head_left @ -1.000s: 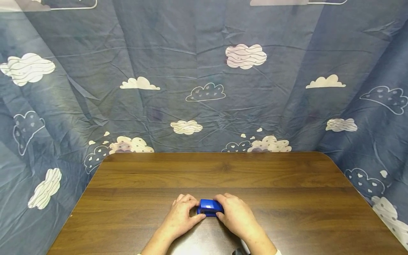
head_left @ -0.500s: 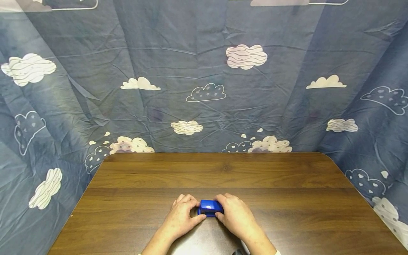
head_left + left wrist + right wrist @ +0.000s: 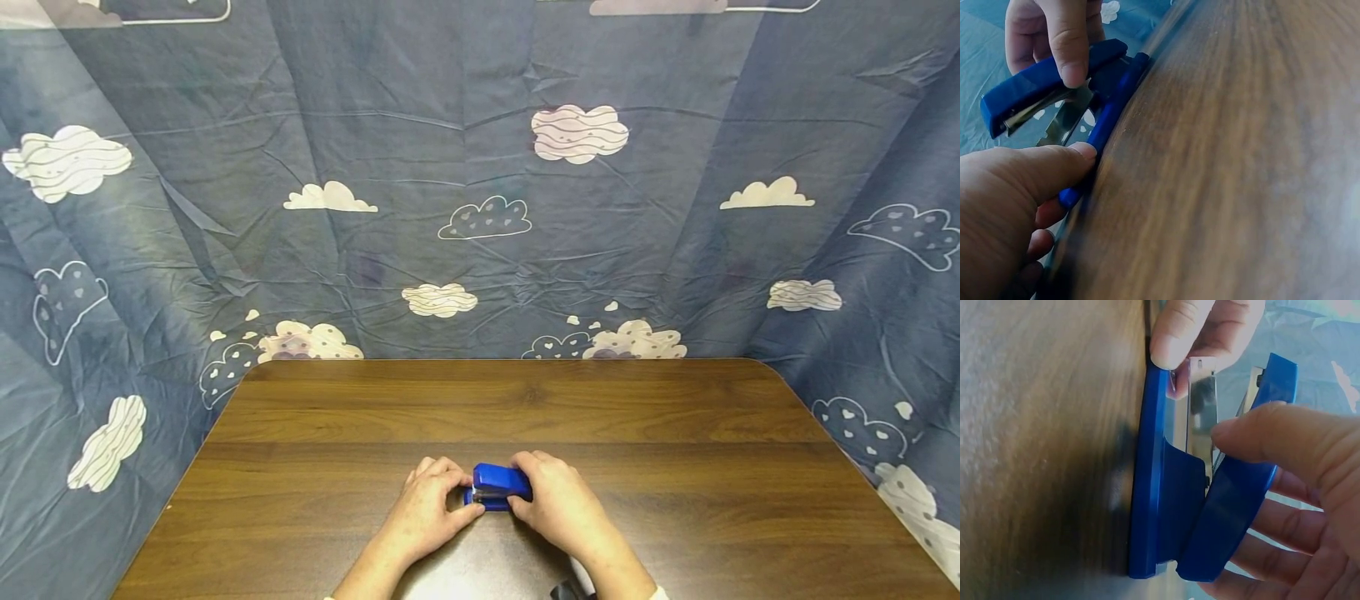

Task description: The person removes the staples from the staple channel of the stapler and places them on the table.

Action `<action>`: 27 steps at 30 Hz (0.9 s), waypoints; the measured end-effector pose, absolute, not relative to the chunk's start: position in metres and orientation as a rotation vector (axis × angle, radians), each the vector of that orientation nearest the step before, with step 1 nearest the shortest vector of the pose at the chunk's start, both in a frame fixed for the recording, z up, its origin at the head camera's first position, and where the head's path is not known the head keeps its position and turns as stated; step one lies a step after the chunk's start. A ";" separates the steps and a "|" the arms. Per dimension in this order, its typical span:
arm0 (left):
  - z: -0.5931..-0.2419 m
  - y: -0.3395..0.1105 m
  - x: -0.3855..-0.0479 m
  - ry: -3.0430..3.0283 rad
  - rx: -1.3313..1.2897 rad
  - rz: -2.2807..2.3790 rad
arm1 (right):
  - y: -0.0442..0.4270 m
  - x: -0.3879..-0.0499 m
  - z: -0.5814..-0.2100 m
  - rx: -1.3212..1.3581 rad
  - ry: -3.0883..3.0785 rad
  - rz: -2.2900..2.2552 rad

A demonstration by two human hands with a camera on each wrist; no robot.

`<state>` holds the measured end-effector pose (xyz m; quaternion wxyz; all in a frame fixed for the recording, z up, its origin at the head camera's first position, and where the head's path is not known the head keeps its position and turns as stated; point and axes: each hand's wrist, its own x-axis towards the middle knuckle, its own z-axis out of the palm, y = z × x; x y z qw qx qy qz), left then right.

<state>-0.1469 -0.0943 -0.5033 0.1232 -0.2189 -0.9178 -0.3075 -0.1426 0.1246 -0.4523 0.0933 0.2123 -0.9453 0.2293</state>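
A blue stapler [image 3: 501, 480] rests on the table in front of the person, its top cover [image 3: 1232, 506] swung up from the base [image 3: 1145, 487]. Between the two, the metal staple magazine [image 3: 1202, 409] shows, separated from the cover in the right wrist view. The left hand [image 3: 429, 508] pinches the front end of the base, thumb on the near side. With thumb and fingers, the right hand [image 3: 561, 507] grips the raised cover from both sides. Whether staples lie in the magazine cannot be made out.
The brown wood-grain table [image 3: 337, 408] has rounded far corners. A blue curtain with cloud prints [image 3: 405, 150] hangs behind and at both sides. By the right forearm, a small dark object [image 3: 564, 590] shows at the lower edge.
The right hand has raised the stapler's top cover, widening the gap above the base. The left hand stays where it was on the base.
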 end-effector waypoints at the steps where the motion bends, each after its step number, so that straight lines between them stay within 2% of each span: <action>1: -0.503 -0.094 -0.147 -2.679 -0.637 -0.897 | 0.125 -0.143 -0.452 0.625 -2.811 0.685; 27: -0.506 -0.096 -0.146 -2.670 -0.621 -0.878 | 0.141 -0.149 -0.435 0.418 -2.936 0.851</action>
